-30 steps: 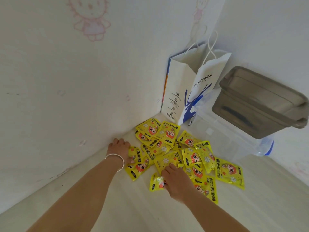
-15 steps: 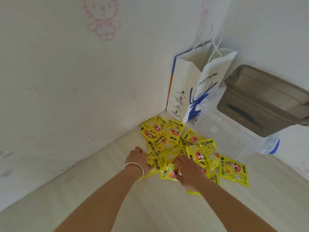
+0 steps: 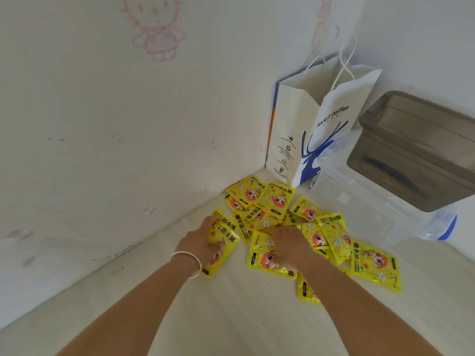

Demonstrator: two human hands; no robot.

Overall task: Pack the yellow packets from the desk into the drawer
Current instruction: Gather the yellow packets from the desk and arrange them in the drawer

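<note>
- Yellow packets (image 3: 279, 201) lie in a loose, overlapping heap on the pale table (image 3: 231, 317), pushed toward the corner where two white walls meet, at about 12 o'clock from the hands.
- Left hand (image 3: 203, 240) sits at the heap's 9 o'clock edge; its fingers (image 3: 209, 222) and thumb curl round one packet (image 3: 222, 249), pinching it at its top and side. That packet is tilted, its lower end at about 6 o'clock.
- A thin pale bangle (image 3: 189, 262) rings the left wrist.
- Right hand (image 3: 290, 244) rests palm-down on the middle of the heap; its thumb presses a packet (image 3: 262, 255) lying at its 8 o'clock side, and the other fingers lie spread over packets at its 12 o'clock. I cannot tell whether they grip anything.
- More packets spread out at 3 o'clock from the right hand; the outermost one (image 3: 375, 265) lies flat and apart from both hands. Another (image 3: 307, 291) pokes out from under the right forearm.
- A white paper bag (image 3: 326, 129) with blue print and string handles stands upright in the corner, just beyond the heap at 12 to 1 o'clock.
- A clear plastic box (image 3: 372, 211) sits at 2 o'clock, with a smoky grey lidded container (image 3: 416, 147) on top of it.
- A pink cartoon figure (image 3: 154, 29) is drawn on the left wall.
</note>
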